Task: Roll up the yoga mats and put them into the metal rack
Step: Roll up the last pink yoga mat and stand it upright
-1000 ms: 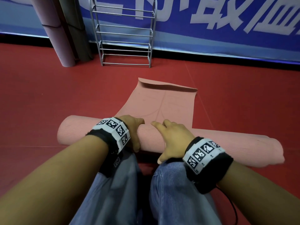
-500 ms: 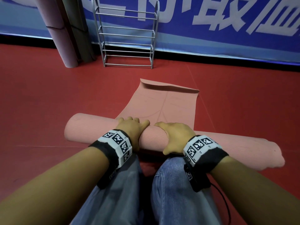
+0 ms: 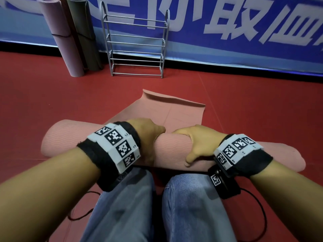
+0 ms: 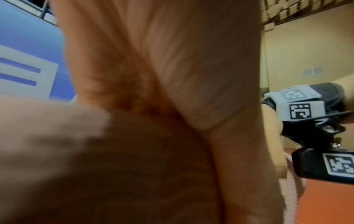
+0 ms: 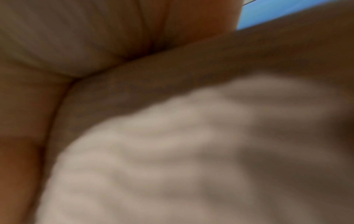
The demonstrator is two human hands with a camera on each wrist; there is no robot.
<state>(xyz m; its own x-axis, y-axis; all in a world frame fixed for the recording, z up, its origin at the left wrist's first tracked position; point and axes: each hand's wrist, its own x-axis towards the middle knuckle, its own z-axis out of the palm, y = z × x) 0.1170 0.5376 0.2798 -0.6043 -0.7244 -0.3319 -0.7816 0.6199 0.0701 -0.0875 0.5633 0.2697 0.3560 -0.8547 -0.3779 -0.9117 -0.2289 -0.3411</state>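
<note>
A salmon-pink yoga mat (image 3: 97, 137) lies mostly rolled across the red floor in front of my knees. A short flat tail (image 3: 174, 112) of it stretches toward the wall. My left hand (image 3: 148, 135) and right hand (image 3: 194, 142) grip the roll side by side at its middle, with the fingers curled over the far side and the thumbs on the near side. The left wrist view shows a blurred palm (image 4: 172, 68) against the ribbed mat (image 4: 95, 174). In the right wrist view the mat (image 5: 172, 151) fills the frame. The metal rack (image 3: 136, 44) stands empty against the wall, straight ahead.
Two rolled mats lean on the wall left of the rack, one mauve (image 3: 64, 44) and one olive (image 3: 85, 37). A blue banner (image 3: 244, 32) covers the wall. My knees in jeans (image 3: 192, 206) are just behind the roll, and thin cables trail on the floor.
Both hands have slid over the top of the roll and curled round it. The roll has turned forward toward the rack, so the flat tail is shorter.
</note>
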